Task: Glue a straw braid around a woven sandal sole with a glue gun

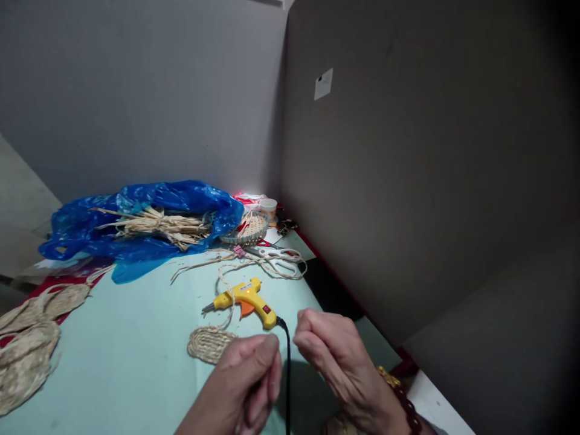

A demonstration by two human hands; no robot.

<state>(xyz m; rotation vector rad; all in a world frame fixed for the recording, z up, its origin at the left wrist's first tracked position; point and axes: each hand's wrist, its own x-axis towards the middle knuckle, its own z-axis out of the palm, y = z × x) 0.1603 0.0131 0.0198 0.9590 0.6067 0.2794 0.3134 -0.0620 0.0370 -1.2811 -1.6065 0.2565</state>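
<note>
My left hand (244,383) is curled closed low in the view, fingers pressed against the thumb, right beside the black cord (287,374) of a yellow glue gun (247,299). My right hand (333,359) is also closed, fingers bent inward, just right of the cord; what either hand pinches is too small to see. A small oval woven straw piece (208,344) lies just left of my left hand, with a braided straw strand running up from it past the glue gun.
The pale green table (136,338) holds a blue plastic bag (145,223) with a straw bundle (158,226), white scissors (281,260), a small woven basket (249,229), and woven straw mats (27,356) at the left edge. Grey partition walls stand behind and right.
</note>
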